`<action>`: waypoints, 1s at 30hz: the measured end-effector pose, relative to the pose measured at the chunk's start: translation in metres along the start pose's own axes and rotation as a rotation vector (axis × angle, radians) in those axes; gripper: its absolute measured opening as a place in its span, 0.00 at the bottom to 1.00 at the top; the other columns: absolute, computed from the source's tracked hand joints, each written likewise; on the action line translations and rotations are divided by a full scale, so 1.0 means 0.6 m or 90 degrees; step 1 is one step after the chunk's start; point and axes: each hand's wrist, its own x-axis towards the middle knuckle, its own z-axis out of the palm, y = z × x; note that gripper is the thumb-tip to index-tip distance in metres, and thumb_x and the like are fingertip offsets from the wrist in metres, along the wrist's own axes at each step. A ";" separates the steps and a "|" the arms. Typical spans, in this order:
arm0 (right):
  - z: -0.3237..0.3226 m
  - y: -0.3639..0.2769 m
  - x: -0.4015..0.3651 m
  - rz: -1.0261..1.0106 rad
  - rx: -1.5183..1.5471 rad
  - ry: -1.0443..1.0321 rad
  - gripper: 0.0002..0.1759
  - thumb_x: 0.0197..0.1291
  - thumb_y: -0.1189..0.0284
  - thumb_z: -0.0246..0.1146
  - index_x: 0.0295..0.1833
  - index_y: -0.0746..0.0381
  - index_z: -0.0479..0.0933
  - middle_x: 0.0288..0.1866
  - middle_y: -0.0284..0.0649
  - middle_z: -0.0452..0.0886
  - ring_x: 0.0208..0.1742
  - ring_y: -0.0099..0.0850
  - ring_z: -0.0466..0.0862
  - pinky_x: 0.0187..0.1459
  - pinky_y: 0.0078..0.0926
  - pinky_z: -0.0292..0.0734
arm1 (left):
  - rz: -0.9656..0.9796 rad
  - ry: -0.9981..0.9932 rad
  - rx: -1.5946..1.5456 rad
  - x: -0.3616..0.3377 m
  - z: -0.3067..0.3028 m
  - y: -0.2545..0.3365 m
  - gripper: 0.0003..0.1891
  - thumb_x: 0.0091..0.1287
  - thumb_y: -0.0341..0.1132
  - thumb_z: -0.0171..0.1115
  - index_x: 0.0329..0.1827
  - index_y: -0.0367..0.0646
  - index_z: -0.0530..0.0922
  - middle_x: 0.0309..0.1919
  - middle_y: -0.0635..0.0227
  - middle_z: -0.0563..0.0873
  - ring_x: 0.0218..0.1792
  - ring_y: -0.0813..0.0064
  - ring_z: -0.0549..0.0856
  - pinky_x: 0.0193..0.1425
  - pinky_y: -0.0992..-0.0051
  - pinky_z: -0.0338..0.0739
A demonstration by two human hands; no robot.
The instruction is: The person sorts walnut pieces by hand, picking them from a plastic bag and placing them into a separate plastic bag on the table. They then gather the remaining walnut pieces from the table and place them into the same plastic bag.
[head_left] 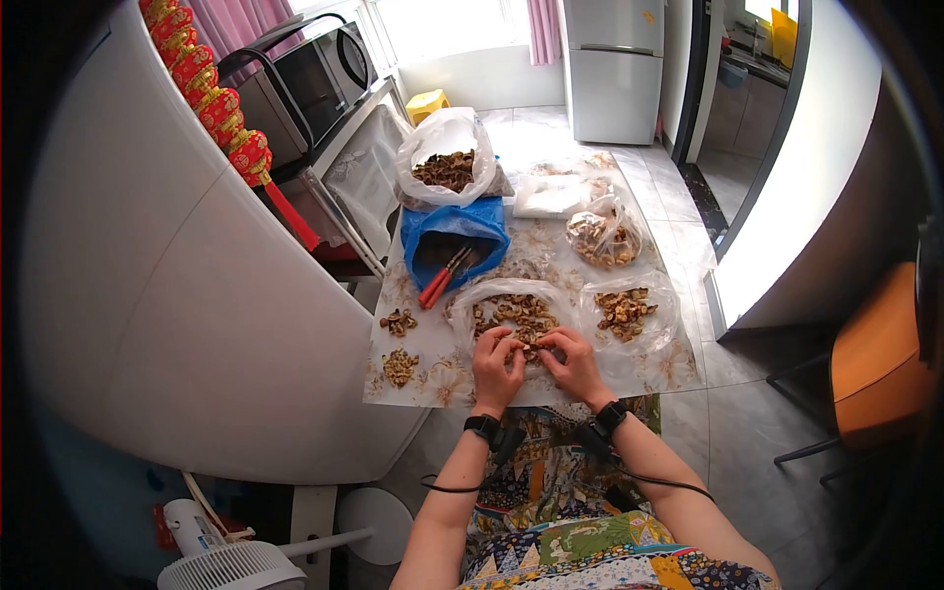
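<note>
My left hand (pixel 500 369) and my right hand (pixel 575 366) meet at the near edge of an open clear plastic bag (pixel 462 307). Their fingertips are pinched together around a small brown piece that looks like walnut (pixel 531 347). Inside that bag lie many similar brown walnut pieces (pixel 516 313). To the left, a pale heap of walnut kernels (pixel 400 368) and a smaller, darker heap (pixel 398 322) rest on the tablecloth. Right of my hands, another open plastic bag (pixel 659 307) holds more walnut pieces (pixel 625 313).
Red-handled pliers (pixel 440 283) lean on a blue bag (pixel 457 218). Behind it, a white bag (pixel 479 128) holds dark brown shell-like pieces. A tied bag (pixel 603 236) and a white packet (pixel 553 197) sit back right. An orange chair (pixel 878 344) and a fan (pixel 231 568) flank the table.
</note>
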 end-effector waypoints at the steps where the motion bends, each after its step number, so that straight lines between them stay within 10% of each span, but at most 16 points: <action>1: 0.000 -0.001 0.000 0.003 0.000 -0.001 0.08 0.61 0.77 0.69 0.46 0.65 0.83 0.46 0.44 0.83 0.45 0.41 0.84 0.44 0.34 0.80 | -0.002 -0.001 -0.001 0.000 0.000 0.000 0.04 0.61 0.26 0.68 0.38 0.42 0.84 0.50 0.60 0.83 0.49 0.57 0.84 0.54 0.61 0.79; 30: -0.014 -0.017 0.007 -0.088 -0.016 0.129 0.08 0.58 0.79 0.71 0.44 0.64 0.83 0.47 0.43 0.84 0.49 0.42 0.85 0.50 0.35 0.80 | 0.039 -0.010 0.030 0.005 -0.001 0.005 0.07 0.57 0.28 0.73 0.36 0.43 0.84 0.49 0.60 0.83 0.50 0.56 0.83 0.55 0.60 0.78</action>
